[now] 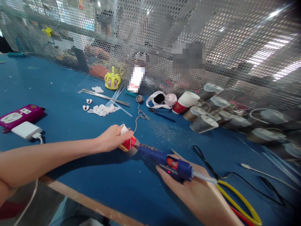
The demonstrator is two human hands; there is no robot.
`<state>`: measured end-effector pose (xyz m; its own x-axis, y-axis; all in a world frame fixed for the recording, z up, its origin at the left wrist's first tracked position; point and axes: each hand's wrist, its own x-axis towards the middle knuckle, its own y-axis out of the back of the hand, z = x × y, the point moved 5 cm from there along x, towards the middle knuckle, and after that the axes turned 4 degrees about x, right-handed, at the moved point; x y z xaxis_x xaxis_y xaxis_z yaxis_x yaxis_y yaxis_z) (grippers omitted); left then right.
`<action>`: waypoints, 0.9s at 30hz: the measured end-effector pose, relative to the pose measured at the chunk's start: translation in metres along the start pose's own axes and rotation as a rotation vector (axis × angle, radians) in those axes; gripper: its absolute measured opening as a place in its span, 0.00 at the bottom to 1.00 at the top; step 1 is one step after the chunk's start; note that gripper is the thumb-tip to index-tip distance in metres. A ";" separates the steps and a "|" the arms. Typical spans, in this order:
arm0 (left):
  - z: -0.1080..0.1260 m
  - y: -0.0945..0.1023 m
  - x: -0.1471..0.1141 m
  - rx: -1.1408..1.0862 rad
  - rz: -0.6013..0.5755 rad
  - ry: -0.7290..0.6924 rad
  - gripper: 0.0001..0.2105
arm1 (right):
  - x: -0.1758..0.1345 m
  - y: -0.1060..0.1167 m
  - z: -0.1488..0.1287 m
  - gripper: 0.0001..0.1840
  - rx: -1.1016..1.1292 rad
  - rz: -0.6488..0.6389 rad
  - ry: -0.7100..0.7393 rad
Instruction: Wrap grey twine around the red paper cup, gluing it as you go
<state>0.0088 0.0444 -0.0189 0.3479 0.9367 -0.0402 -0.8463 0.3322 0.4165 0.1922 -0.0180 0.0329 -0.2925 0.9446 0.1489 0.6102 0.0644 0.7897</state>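
Right, through the head view I have the left hand (113, 137) just left of the frame's middle, its fingers and thumb closed round a small red paper cup (127, 144), which lies on its side near the centre. The right hand (191, 190), lower right of centre, is wrapped round the blue glue gun (155, 156) from beneath; its nozzle is at the cup, though I can't tell whether it touches, nor how far the trigger is pressed.

To do this well, I'd hold the cup firm, lay a thin, short bead, and turn the cup rather than swing the gun. The left fingertips sit near the nozzle, so I'd mind the heat. I'd also leave slack in the strand from the grey yarn ball (139, 99), above centre.

Counting: one gun with one clear glue stick (204, 177) out of its back, one cup in hand, one yarn ball. Upper centre, one yellow crown-shaped piece (112, 81) and one lit phone (136, 79); left of centre, two small pale pieces (89, 101); far left, one white power bank (26, 130). The grey cups (204, 124) at right overlap too much for a sure count.
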 end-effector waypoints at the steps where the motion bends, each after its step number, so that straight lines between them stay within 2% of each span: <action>1: 0.000 0.000 0.000 0.001 0.004 -0.005 0.21 | 0.000 0.000 -0.001 0.06 0.015 -0.012 -0.001; 5: -0.001 0.000 -0.001 -0.016 0.011 -0.015 0.20 | 0.004 0.001 -0.003 0.07 0.043 -0.004 -0.035; 9: -0.003 -0.002 -0.001 -0.025 -0.006 -0.026 0.20 | 0.009 0.005 -0.010 0.12 0.048 -0.035 -0.055; 15: 0.003 -0.001 -0.004 0.066 -0.008 -0.052 0.21 | 0.014 0.016 -0.020 0.11 -0.025 -0.030 -0.025; 19: 0.005 -0.001 -0.005 0.126 -0.017 -0.062 0.22 | 0.015 0.017 -0.016 0.10 -0.055 -0.009 -0.039; 22: 0.006 -0.001 -0.006 0.170 -0.007 -0.064 0.22 | 0.014 0.016 -0.005 0.09 -0.045 0.007 -0.099; 27: 0.006 -0.002 -0.006 0.172 -0.027 -0.073 0.21 | 0.009 0.008 0.013 0.10 0.026 -0.068 -0.272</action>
<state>0.0106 0.0378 -0.0141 0.4030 0.9152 0.0101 -0.7569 0.3270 0.5658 0.2039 -0.0053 0.0328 -0.1275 0.9892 -0.0720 0.6155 0.1359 0.7763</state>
